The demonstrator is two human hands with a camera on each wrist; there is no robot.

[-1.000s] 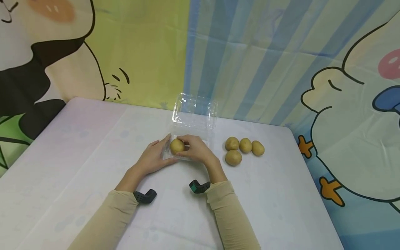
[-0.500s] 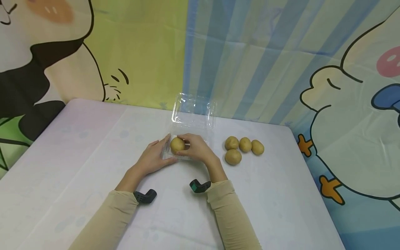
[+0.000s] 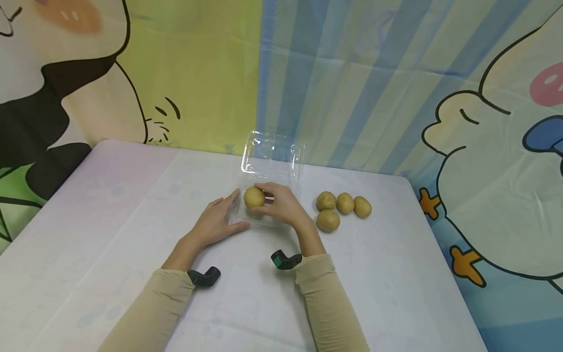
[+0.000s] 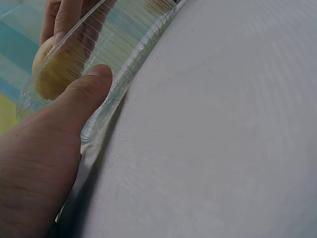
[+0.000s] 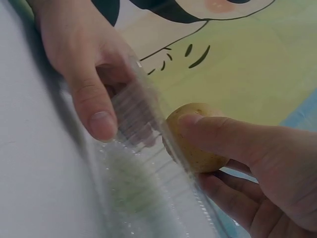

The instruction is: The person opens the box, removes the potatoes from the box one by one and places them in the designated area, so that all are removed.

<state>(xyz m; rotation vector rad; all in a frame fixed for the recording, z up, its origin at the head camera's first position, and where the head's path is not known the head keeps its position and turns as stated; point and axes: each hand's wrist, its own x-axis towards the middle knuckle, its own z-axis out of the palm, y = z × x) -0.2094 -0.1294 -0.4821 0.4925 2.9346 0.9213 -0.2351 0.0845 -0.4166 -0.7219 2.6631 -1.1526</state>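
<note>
A clear plastic clamshell container (image 3: 239, 217) sits on the table, its lid (image 3: 272, 168) tipped back behind it. My left hand (image 3: 216, 220) holds its near left corner; in the left wrist view the thumb (image 4: 89, 89) lies against the ribbed wall. A round yellow potato (image 3: 254, 197) is gripped by my right hand (image 3: 283, 203), thumb on one side and fingers on the other. In the right wrist view this potato (image 5: 195, 146) shows above the container's rim, partly behind the clear wall. Something brownish at the top edge of the left wrist view is too cut off to tell.
Several loose potatoes (image 3: 328, 221) lie in a cluster right of the container. A white cloth covers the table (image 3: 387, 274). Printed cartoon fabric (image 3: 198, 88) hangs along the back and the right side.
My right hand has raised the potato and shifted it slightly right and away from me over the container. The left hand and the container have stayed in place.
</note>
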